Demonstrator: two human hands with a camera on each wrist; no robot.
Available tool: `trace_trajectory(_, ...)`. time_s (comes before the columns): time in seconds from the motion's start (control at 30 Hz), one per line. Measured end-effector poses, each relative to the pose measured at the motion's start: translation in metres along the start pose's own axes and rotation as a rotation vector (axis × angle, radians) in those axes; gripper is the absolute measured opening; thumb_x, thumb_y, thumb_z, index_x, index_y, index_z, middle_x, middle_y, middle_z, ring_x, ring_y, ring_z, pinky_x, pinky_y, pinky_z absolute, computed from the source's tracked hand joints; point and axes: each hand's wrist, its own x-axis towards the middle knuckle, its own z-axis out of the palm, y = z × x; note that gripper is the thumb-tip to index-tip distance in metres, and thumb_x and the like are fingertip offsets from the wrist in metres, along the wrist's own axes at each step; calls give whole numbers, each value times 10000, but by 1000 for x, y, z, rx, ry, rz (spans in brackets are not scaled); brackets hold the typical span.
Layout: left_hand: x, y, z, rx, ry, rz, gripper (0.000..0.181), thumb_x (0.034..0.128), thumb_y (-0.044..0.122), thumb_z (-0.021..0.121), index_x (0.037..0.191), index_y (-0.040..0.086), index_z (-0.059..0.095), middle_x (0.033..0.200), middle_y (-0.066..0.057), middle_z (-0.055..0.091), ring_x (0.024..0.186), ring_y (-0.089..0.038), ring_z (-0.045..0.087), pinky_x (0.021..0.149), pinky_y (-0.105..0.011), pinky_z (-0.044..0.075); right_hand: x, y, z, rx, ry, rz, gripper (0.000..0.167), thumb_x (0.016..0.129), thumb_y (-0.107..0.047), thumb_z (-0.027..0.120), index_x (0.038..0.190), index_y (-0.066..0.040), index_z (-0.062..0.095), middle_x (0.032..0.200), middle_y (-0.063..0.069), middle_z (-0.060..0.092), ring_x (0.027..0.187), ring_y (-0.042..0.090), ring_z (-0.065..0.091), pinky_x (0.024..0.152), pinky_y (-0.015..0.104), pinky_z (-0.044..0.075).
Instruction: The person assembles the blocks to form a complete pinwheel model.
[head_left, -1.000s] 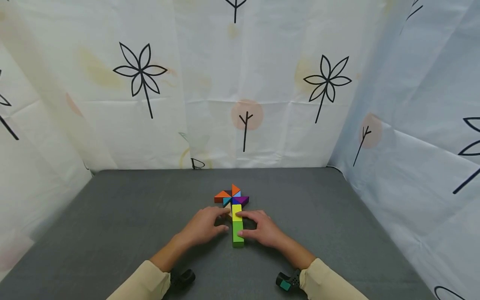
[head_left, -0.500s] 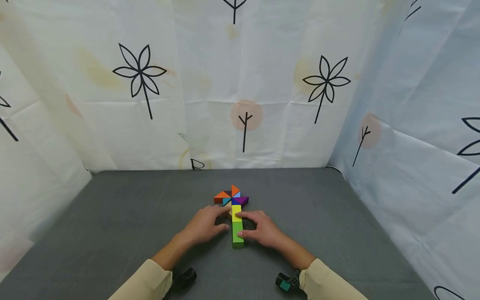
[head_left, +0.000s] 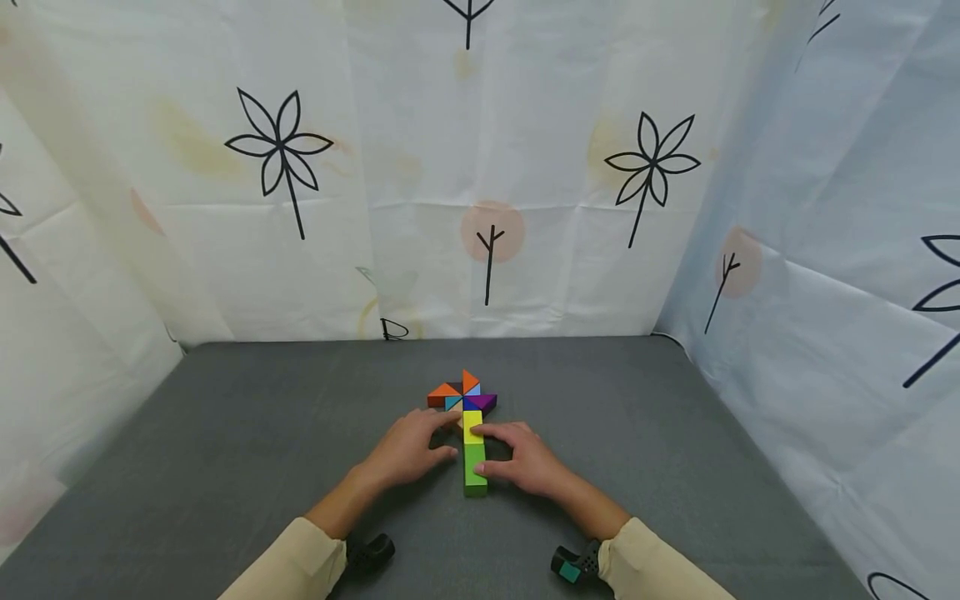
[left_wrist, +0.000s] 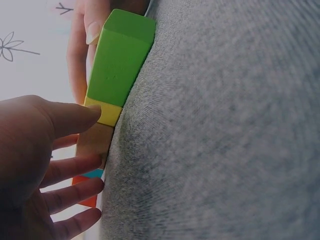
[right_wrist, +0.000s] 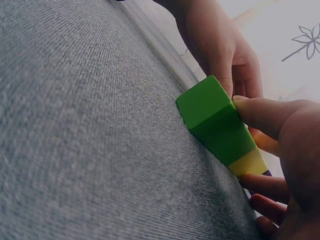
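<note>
A green block point(head_left: 475, 467) and a yellow block point(head_left: 473, 427) lie end to end in a line toward me. Beyond them, several coloured triangular blocks form a pinwheel: orange point(head_left: 446, 390), purple point(head_left: 481, 402) and light blue pieces among them. My left hand point(head_left: 407, 448) rests at the left, its index fingertip at a plain wooden triangle point(left_wrist: 95, 142) that it partly hides. My right hand point(head_left: 528, 457) lies on the other side, index fingertip on the yellow block and thumb on the green one. The fingers of both hands are extended, not wrapped round anything.
A grey cloth-covered table point(head_left: 262, 433) stretches around the blocks. White curtains point(head_left: 420, 167) with drawn flowers and trees stand behind it and at both sides. Dark bands with small devices point(head_left: 577, 563) sit at both wrists.
Almost nothing differs. Both hands and the blocks stay in place; the whole view shifts very slightly.
</note>
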Motion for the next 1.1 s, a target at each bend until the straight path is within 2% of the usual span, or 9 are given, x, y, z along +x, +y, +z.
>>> trace_trajectory(0.43,0,1,1,12,21,-23,573,879,289,739,1404,167,546,1201,-17,622,1120,-270,540,961,-533,400,1,1,0,21,-10,7,561,873,-362,734,1373,-165,571,1356,31,564,1217,306,425,990,598,311)
trace_trajectory(0.9,2,0,2,43,24,-28,570,865,305,754,1389,189,562,1200,-22,619,1092,-267,549,945,-513,424,2,2,0,13,-5,-7,557,874,-367,731,1367,-160,576,1355,26,567,1211,304,436,992,591,317)
trace_trajectory(1.1,1,0,0,2,44,-51,538,862,295,758,1361,194,585,1147,-22,593,1031,-216,554,889,-474,462,1,1,0,16,-3,0,548,877,-374,726,1367,-178,578,1351,16,570,1214,298,436,992,590,319)
